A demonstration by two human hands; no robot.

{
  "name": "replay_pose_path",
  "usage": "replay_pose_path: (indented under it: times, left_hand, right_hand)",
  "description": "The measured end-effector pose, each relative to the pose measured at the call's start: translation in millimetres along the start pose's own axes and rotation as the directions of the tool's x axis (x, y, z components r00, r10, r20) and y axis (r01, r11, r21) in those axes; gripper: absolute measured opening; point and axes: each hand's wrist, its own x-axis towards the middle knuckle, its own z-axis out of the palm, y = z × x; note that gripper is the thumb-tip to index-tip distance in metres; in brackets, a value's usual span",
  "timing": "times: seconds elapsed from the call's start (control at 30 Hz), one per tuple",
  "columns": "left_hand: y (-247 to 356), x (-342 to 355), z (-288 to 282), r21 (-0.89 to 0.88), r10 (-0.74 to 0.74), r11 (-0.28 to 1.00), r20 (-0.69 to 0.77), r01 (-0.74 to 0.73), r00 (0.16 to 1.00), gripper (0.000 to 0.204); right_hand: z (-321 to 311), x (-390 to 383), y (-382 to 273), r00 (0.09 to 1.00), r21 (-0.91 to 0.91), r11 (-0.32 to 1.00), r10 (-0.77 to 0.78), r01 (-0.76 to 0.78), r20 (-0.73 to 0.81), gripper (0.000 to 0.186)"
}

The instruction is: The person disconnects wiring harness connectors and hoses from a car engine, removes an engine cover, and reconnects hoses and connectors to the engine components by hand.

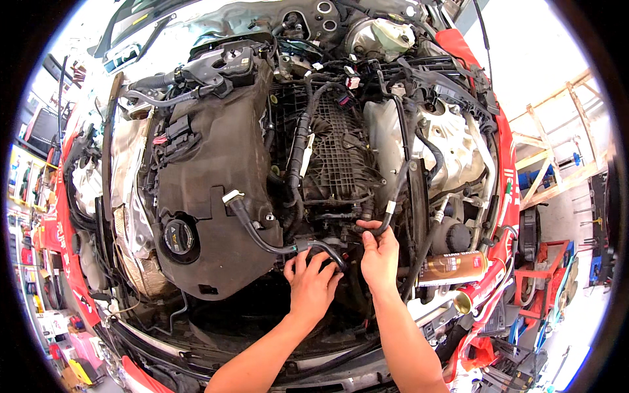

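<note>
My left hand (313, 288) is curled at the lower middle of an engine bay, fingertips at a bent black hose (275, 249); what they grip beneath it is hidden. The hose's free end, with a white fitting (232, 195), rests over the black engine cover (209, 144). To the right, my right hand (379, 255) closes round the lower end of an upright hose (400, 190) with a white band, beside the ribbed black manifold (337, 150); its fingertips are partly hidden.
A brown spray can (445, 267) and a red cylinder (481, 288) lie along the right edge of the bay. Red fender covers (508, 164) line both sides. Cluttered shelves (29, 209) stand at left; a wooden frame (576, 118) and a red metal stand (544, 275) are at right.
</note>
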Motion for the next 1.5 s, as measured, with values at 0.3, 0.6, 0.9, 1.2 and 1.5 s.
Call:
replay_pose_path:
  times: [0.3, 0.6, 0.9, 1.2, 1.5]
  left_hand:
    - [6, 4, -4, -0.050, 0.024, 0.998, -0.013, -0.025, 1.000, 0.024]
    - [12, 3, 0, -0.051, 0.025, 0.998, -0.003, -0.025, 1.000, 0.027]
    - [8, 7, -3, -0.074, 0.019, 0.997, 0.006, -0.018, 1.000, 0.024]
    - [18, 7, -10, -0.076, 0.071, 0.995, 0.000, -0.071, 0.997, 0.026]
    - [28, 8, -25, -0.184, 0.174, 0.966, -0.051, -0.180, 0.984, 0.026]
  right_hand:
    - [5, 7, -22, 0.999, -0.048, 0.999, 0.011, -0.008, 0.053, 0.015]
    - [1, 14, -15, 0.998, -0.030, 1.000, -0.005, 0.007, 0.058, 0.013]
    - [4, 14, -11, 0.998, -0.064, 0.997, 0.055, -0.053, 0.033, 0.016]
    - [-6, 6, -19, 0.998, -0.165, 0.985, -0.051, 0.055, 0.023, 0.012]
    - [-10, 5, -31, 0.980, 0.081, 0.977, -0.200, 0.199, 0.002, 0.013]
